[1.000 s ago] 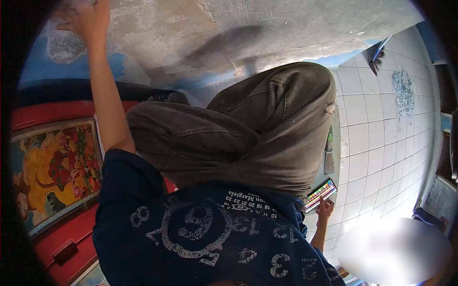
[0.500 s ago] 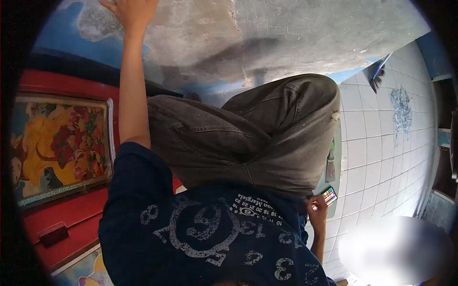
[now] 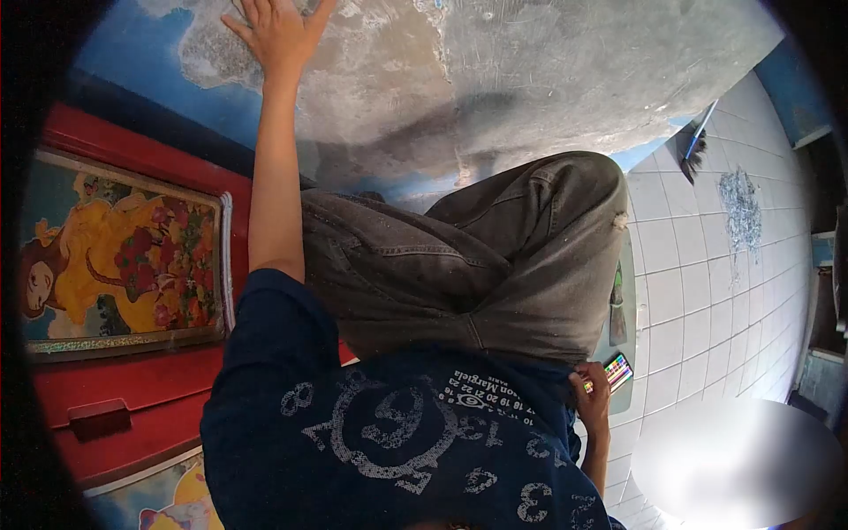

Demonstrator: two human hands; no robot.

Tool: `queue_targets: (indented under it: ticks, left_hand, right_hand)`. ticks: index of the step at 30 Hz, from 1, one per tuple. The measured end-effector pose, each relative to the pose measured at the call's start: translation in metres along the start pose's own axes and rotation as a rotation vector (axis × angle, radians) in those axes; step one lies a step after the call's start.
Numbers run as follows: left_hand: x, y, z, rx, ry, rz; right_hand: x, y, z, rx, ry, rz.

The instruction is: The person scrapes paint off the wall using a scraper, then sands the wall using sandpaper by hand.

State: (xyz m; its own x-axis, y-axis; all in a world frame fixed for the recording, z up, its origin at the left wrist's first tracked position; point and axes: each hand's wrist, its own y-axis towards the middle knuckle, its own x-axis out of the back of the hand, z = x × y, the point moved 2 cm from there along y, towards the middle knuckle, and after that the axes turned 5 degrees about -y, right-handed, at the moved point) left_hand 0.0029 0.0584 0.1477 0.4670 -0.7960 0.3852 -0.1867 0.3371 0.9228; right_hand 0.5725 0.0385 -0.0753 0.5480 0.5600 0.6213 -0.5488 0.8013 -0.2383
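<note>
My left hand [image 3: 281, 34] is raised at the top of the view with its fingers spread against a bare grey, patchy wall [image 3: 548, 71]. Low on the right, beside my hip, my right hand [image 3: 594, 389] has its fingers curled inward, close to the hem of my dark T-shirt [image 3: 397, 442]. Whatever those fingers may pinch is too small to make out. Just beyond them lies a small flat box of many-coloured sticks [image 3: 618, 371]. A flat brush with a green handle [image 3: 617, 309] rests farther up, next to my thigh.
To the left stands a red cabinet [image 3: 132, 384] with a framed cartoon picture [image 3: 132, 256] on its front. White floor tiles [image 3: 671, 291] spread on the right, with a blue-handled broom [image 3: 693, 150] and a bluish stain [image 3: 740, 208]. A blurred white shape covers the lower right.
The whole view has shifted slightly, bringing more of my left hand and its spread fingers into sight on the wall. My right hand stays beside the box of coloured sticks.
</note>
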Motion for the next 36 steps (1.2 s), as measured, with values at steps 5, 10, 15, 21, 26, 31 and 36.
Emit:
queue_targets:
  ticks: [5, 10, 15, 21, 26, 31, 36]
  left_hand:
    - [0.004, 0.001, -0.002, 0.005, -0.022, 0.005]
    - [0.004, 0.0, 0.002, 0.005, -0.042, 0.021]
    - [0.002, 0.001, 0.003, 0.0, -0.027, 0.002]
    - [0.006, 0.001, 0.0, 0.026, -0.05, 0.018]
    - [0.002, 0.001, 0.004, 0.01, -0.046, -0.011]
    - [-0.003, 0.002, 0.009, -0.081, -0.139, -0.011]
    - [-0.009, 0.001, 0.017, -0.106, -0.091, -0.019]
  right_hand:
    - [0.003, -0.019, 0.041, 0.116, -0.103, -0.251]
    - [0.02, -0.043, 0.025, 0.017, 0.1, -0.214]
    - [0.011, -0.046, 0.01, -0.293, 0.02, 0.134]
    - [0.009, -0.038, 0.054, -0.254, -0.331, -0.07]
    - [0.001, -0.029, 0.046, 0.072, -0.287, -0.119]
    - [-0.002, -0.018, 0.059, 0.314, -0.291, -0.13]
    - [-0.004, -0.015, 0.062, 0.336, -0.32, 0.052]
